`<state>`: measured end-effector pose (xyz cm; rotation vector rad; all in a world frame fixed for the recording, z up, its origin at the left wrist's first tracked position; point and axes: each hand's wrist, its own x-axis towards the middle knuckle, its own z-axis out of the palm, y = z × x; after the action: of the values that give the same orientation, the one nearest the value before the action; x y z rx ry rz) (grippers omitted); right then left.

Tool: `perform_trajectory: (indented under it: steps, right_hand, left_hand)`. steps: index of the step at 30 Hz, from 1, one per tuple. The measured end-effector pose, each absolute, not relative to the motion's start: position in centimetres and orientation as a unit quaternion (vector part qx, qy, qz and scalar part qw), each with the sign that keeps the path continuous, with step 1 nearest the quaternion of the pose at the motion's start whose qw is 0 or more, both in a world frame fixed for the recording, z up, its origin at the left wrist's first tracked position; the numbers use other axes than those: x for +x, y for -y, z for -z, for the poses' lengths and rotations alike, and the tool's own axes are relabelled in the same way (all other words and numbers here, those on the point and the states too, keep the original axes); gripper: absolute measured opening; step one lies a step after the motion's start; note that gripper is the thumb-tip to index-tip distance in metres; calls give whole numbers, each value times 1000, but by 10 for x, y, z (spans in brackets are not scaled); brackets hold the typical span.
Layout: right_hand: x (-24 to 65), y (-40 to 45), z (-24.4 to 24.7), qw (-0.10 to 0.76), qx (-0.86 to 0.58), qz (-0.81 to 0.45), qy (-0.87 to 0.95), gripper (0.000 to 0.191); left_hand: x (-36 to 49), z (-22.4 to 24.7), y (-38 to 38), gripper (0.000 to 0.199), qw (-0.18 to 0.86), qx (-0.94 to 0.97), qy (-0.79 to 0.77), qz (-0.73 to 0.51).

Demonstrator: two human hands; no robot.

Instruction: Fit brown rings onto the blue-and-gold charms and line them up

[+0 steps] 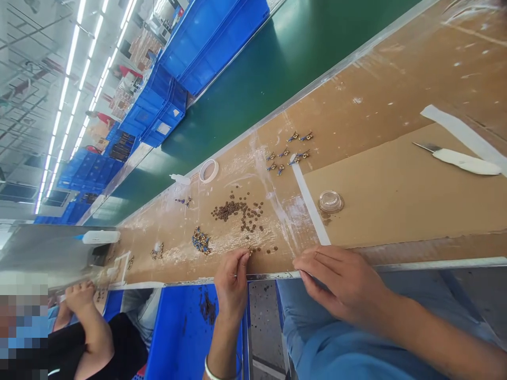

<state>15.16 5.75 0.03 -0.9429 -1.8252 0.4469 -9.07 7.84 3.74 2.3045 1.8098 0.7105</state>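
Note:
My left hand [233,277] is pinched at the table's front edge, with a tiny brown-gold piece at its fingertips, too small to name. To its right, my right hand [340,285] also has its fingers pressed together just above the edge; whatever they hold is hidden. Beyond my left hand lies a scattered pile of small brown discs [228,210], with a few loose discs between the hands. A heap of small blue-and-gold parts [201,241] sits left of the discs. Several similar parts [283,153] are spread out farther back. A clear round dish [331,201] rests on the cardboard.
A white-handled blade [467,161] lies at the right near white tape strips. A tape ring [208,171] and small bottle [180,179] stand near the green belt [245,100]. Below the edge is a blue bin [186,338]. Another person's hands [81,295] are at the left.

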Motion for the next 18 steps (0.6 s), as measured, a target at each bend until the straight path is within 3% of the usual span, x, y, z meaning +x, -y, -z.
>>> perform_trajectory:
  steps: [18]
  right_hand:
    - [154, -58, -4, 490, -393, -169, 759, 15]
  left_hand:
    - [-87, -48, -87, 17, 46, 812, -549, -191]
